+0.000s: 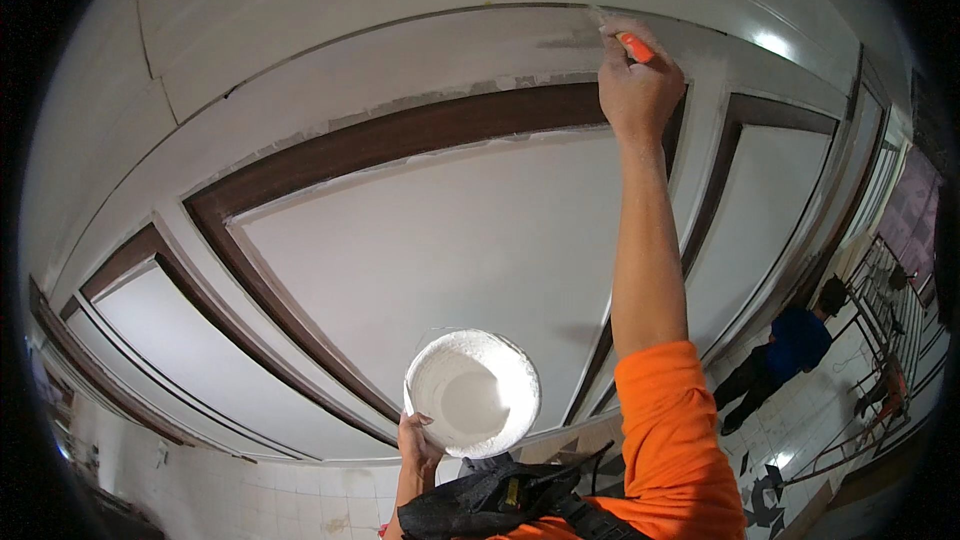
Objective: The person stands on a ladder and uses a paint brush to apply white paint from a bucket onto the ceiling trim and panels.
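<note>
My right hand (640,85) is raised high against the wall, closed around a paintbrush (634,47) with an orange handle end. Its pale tip reaches the thin dark seam above the brown trim, though the bristles are small and partly hidden by my fingers. Low in front of me, my left hand (418,440) grips the side of a white bucket (520,365). White paint coats the bucket's inner wall, and more lies at the bottom.
Dark brown trim (400,145) frames a large white wall panel (430,240), with smaller framed panels on both sides. A person in blue (800,340) stands on the tiled floor at right, beside metal scaffolding (875,340). A black strapped bag (490,500) hangs at my front.
</note>
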Demonstrator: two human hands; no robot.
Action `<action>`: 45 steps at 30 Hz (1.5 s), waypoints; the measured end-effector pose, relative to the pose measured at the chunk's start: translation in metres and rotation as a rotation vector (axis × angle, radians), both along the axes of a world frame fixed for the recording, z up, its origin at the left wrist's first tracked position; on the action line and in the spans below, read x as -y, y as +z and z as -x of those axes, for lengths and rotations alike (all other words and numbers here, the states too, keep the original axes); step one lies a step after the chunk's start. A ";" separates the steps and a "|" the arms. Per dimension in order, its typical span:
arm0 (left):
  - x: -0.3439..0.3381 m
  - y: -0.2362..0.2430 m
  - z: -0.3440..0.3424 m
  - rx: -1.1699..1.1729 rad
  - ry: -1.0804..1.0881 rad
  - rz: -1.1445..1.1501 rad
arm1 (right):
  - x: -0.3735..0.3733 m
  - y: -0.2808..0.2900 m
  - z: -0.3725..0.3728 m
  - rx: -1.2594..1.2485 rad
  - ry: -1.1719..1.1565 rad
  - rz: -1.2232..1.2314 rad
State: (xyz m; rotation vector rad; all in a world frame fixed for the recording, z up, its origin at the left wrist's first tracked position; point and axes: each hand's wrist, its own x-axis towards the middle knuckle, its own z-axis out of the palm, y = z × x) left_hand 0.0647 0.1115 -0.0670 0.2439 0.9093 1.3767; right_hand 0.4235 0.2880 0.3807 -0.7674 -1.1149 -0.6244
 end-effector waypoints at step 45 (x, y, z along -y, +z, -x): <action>0.000 -0.011 0.002 0.063 -0.040 -0.035 | 0.007 -0.019 0.092 0.306 0.467 -0.121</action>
